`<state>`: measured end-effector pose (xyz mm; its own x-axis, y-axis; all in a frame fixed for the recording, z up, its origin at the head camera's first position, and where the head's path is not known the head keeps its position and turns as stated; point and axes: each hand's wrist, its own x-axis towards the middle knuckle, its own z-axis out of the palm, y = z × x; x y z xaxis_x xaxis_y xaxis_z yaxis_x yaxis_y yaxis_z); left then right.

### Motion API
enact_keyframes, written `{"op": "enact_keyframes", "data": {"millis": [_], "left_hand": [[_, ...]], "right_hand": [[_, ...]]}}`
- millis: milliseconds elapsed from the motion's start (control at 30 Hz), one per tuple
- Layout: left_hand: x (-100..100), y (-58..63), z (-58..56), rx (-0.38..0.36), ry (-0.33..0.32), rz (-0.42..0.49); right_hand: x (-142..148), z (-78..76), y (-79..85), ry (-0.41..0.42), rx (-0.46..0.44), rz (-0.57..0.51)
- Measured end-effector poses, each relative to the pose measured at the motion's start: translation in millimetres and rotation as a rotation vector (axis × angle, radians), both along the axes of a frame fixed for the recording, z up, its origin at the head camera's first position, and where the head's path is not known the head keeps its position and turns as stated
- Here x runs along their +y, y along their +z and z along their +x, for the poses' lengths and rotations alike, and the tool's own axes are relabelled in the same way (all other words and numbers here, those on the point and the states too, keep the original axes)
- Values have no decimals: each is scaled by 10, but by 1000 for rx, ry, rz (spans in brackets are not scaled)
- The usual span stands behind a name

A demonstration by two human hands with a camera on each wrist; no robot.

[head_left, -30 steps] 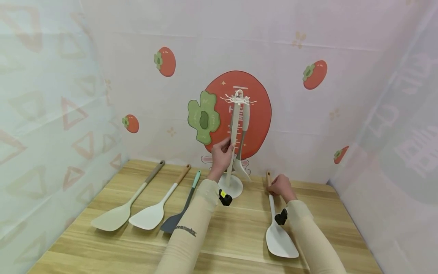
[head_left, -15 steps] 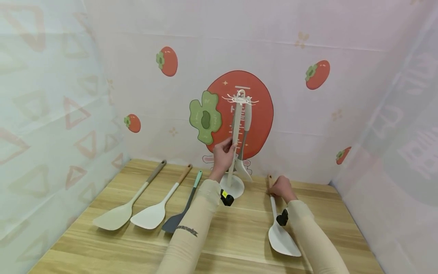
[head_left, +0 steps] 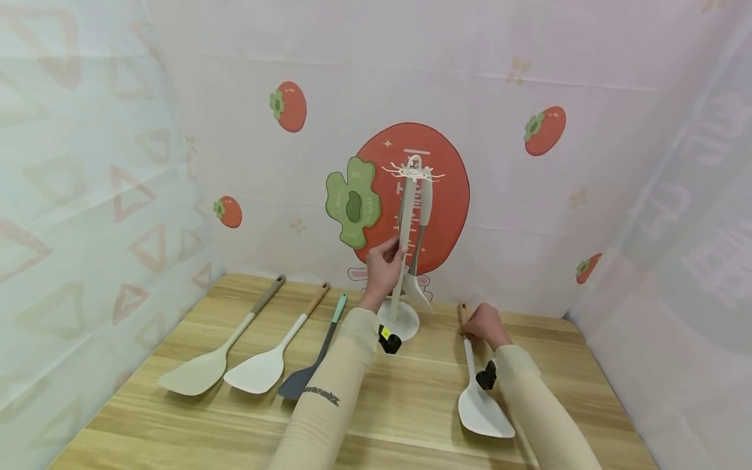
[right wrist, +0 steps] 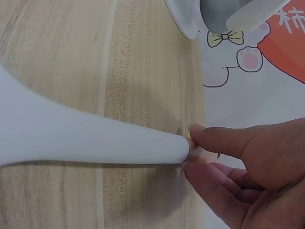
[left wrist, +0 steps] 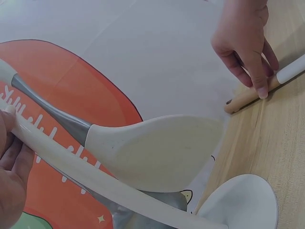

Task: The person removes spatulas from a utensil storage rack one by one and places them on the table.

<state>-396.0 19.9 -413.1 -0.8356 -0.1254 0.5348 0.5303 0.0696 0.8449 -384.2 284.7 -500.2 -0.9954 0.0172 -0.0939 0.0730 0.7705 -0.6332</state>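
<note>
In the head view my left hand grips the pole of a cream utensil stand, which has a ring of hooks on top and a round base. From it hangs a utensil with a pale handle, grey neck and whitish head. Behind the pole a second, grey-headed one is mostly hidden. To the right, a white spatula with a wooden handle lies on the table, its blade toward me. My right hand pinches that wooden handle between thumb and fingers, near the white shaft.
Left of the stand, three spatulas lie side by side: a beige one, a white one with a wooden handle and a dark grey one with a mint handle. A printed cloth wall borders the wooden table.
The end of the wooden handle has come slightly lower in the head view, with my right hand still on it. My left hand keeps its hold on the pole.
</note>
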Motion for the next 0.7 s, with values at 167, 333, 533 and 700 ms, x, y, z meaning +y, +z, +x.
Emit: {"op": "enact_keyframes", "data": {"millis": [167, 333, 533, 700], "left_hand": [[-7, 5, 2, -4, -6, -4], [-12, 2, -4, -19, -12, -2], [-17, 3, -17, -11, -4, -5], [-10, 4, -8, -14, -8, -6]], "right_hand": [[-13, -9, 6, 2, -6, 22], [-55, -15, 133, 11, 28, 66], [-128, -61, 396, 39, 69, 73], [-199, -99, 569, 100, 77, -29]]}}
